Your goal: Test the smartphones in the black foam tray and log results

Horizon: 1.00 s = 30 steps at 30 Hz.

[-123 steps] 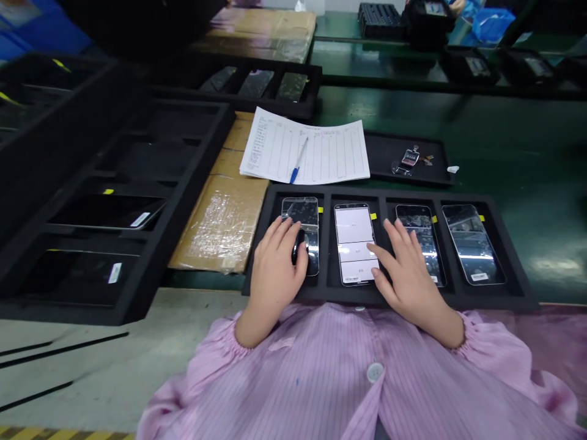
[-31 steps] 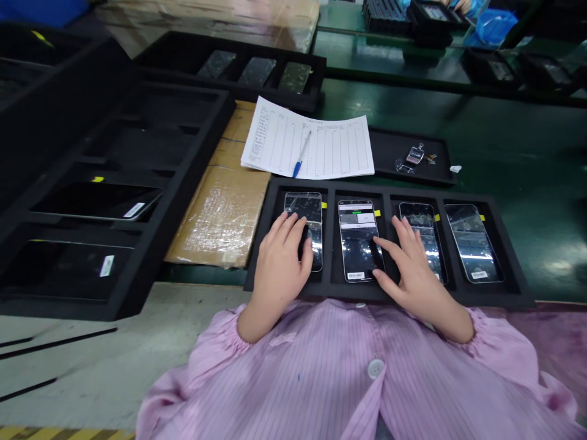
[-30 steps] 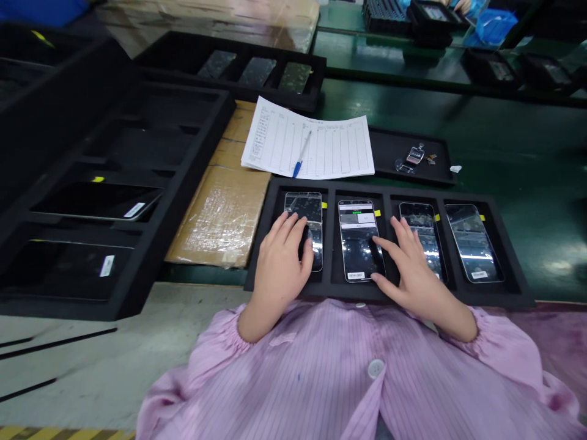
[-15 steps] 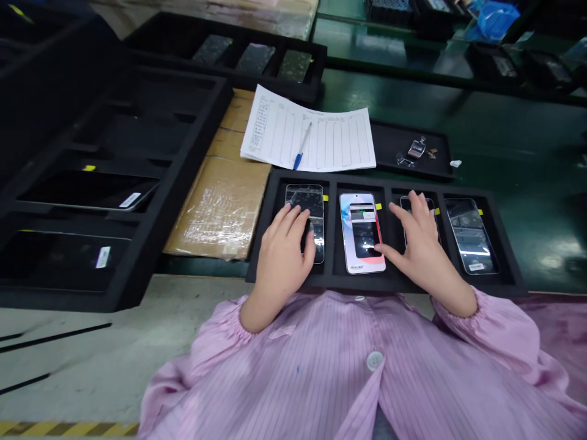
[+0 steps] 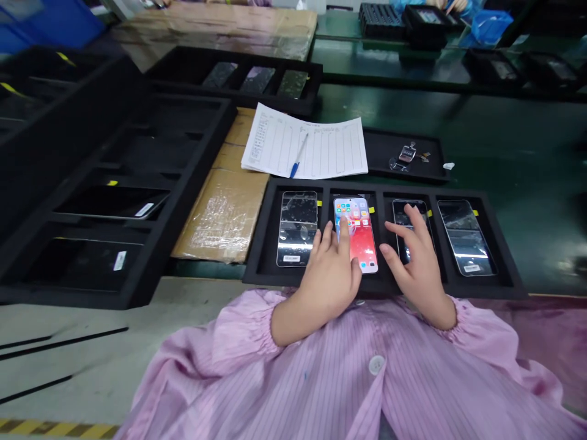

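A black foam tray [image 5: 275, 280] lies in front of me with smartphones in its compartments. The second from the left is a lit smartphone [image 5: 364, 244] showing app icons on a red wallpaper. My left hand [image 5: 331, 263] is over its left side, index fingertip at the icons and fingers apart. My right hand [image 5: 415, 263] hovers with spread fingers above a dark smartphone [image 5: 403, 244], partly covering it. At the tray's left end lies a dark-screened smartphone [image 5: 297, 229] with a white label, and at its right end another dark smartphone [image 5: 466, 238].
Behind the tray are a stack of printed forms [image 5: 275, 143] with a blue pen [image 5: 299, 156] and a shallow black tray [image 5: 380, 146] with small parts. To the left stand a cardboard piece [image 5: 220, 214] and large foam trays [image 5: 183, 177]. A co-worker's hands [image 5: 452, 5] show at the far back.
My left hand has moved right, from the leftmost smartphone to the lit one. Its screen has switched from a window over the wallpaper to app icons. My right hand stays near the third smartphone.
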Each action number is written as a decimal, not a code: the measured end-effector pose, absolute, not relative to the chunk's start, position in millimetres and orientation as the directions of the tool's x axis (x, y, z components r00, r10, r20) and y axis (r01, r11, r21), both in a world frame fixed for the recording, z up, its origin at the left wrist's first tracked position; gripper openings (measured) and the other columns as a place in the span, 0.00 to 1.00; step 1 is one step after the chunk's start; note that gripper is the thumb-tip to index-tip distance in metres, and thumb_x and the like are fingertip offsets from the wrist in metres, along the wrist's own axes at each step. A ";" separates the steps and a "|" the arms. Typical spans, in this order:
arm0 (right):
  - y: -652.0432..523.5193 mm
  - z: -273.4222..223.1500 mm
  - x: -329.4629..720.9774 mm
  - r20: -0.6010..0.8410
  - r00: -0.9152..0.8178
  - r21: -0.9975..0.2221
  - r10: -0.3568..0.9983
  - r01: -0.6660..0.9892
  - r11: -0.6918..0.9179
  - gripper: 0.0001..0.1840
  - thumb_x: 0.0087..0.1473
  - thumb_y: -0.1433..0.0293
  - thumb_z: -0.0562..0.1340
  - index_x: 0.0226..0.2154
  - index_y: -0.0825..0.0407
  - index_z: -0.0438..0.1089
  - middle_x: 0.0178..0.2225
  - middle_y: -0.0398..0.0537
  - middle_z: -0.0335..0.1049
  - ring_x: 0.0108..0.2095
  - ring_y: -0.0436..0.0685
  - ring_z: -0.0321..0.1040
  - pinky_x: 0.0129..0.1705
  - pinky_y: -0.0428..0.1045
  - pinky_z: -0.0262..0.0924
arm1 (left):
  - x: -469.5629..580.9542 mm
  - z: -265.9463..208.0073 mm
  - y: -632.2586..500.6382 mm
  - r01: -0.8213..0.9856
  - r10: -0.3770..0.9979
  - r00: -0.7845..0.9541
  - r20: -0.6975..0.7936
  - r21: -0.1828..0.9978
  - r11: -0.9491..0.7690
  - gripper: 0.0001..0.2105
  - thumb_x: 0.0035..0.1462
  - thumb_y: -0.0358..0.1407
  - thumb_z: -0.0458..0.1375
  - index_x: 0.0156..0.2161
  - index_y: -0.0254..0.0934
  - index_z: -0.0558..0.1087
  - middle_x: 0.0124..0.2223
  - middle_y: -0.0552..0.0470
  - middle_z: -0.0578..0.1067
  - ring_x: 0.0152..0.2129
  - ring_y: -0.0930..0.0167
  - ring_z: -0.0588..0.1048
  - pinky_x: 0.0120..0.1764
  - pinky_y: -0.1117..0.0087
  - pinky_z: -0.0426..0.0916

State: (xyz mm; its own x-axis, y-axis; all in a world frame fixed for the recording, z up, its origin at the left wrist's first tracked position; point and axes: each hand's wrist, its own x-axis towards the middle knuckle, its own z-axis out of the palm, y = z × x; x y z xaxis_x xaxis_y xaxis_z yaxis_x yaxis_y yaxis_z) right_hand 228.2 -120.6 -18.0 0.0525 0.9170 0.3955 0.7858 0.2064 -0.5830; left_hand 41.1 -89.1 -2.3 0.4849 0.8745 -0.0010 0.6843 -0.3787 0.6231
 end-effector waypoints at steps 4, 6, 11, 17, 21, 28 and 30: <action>-123.5 -16.1 228.8 0.397 0.086 -0.638 0.914 0.742 0.207 0.20 0.67 0.56 0.56 0.56 0.45 0.67 0.71 0.53 0.49 0.71 0.69 0.45 0.69 0.71 0.46 | 47.3 0.4 -91.9 0.467 0.912 0.409 -0.021 0.864 -0.190 0.37 0.64 0.42 0.53 0.72 0.33 0.43 0.73 0.32 0.49 0.72 0.51 0.41 0.69 0.40 0.39; -124.4 -15.9 229.2 0.408 0.093 -0.655 0.908 0.723 0.220 0.20 0.67 0.57 0.55 0.56 0.45 0.67 0.71 0.53 0.50 0.71 0.68 0.47 0.69 0.70 0.47 | 53.4 -1.7 -90.5 0.285 0.931 0.364 -0.034 0.956 -0.076 0.38 0.63 0.43 0.55 0.71 0.38 0.41 0.72 0.34 0.54 0.71 0.55 0.47 0.69 0.43 0.44; -126.8 -16.4 231.8 0.451 0.116 -0.684 0.885 0.682 0.260 0.18 0.67 0.59 0.56 0.54 0.46 0.68 0.70 0.53 0.53 0.70 0.66 0.51 0.68 0.67 0.52 | 63.4 0.4 -74.9 -0.044 0.953 0.190 -0.236 0.968 0.248 0.39 0.61 0.43 0.56 0.70 0.43 0.40 0.73 0.39 0.51 0.71 0.60 0.52 0.67 0.54 0.56; -130.0 -17.2 234.0 0.450 0.152 -0.710 0.880 0.658 0.249 0.15 0.67 0.60 0.56 0.51 0.47 0.71 0.68 0.54 0.57 0.68 0.65 0.56 0.65 0.67 0.57 | 54.7 23.0 -53.6 -0.164 0.847 0.210 -0.489 0.836 0.524 0.37 0.51 0.37 0.62 0.65 0.34 0.56 0.70 0.37 0.61 0.67 0.56 0.60 0.65 0.57 0.61; -130.2 -17.8 233.4 0.440 0.168 -0.727 0.882 0.644 0.240 0.15 0.67 0.59 0.56 0.49 0.47 0.72 0.68 0.53 0.58 0.66 0.66 0.59 0.64 0.67 0.59 | 53.5 30.2 -48.5 -0.282 0.811 0.190 -0.553 0.761 0.584 0.23 0.49 0.30 0.61 0.52 0.37 0.66 0.61 0.43 0.72 0.62 0.61 0.68 0.64 0.60 0.61; -129.3 -17.1 234.5 0.440 0.183 -0.745 0.879 0.621 0.244 0.16 0.67 0.58 0.55 0.48 0.46 0.73 0.66 0.53 0.60 0.65 0.66 0.60 0.64 0.68 0.58 | 62.7 25.1 -39.1 -0.381 0.752 0.364 -0.550 0.649 0.659 0.05 0.55 0.34 0.56 0.35 0.36 0.72 0.40 0.44 0.79 0.45 0.63 0.78 0.51 0.61 0.72; -128.9 -17.6 234.8 0.425 0.186 -0.757 0.886 0.609 0.236 0.16 0.67 0.58 0.54 0.48 0.46 0.73 0.66 0.52 0.61 0.66 0.66 0.59 0.66 0.68 0.55 | 67.1 24.1 -38.0 -0.352 0.715 0.437 -0.546 0.627 0.695 0.09 0.57 0.37 0.56 0.37 0.34 0.75 0.38 0.44 0.79 0.42 0.61 0.79 0.48 0.60 0.74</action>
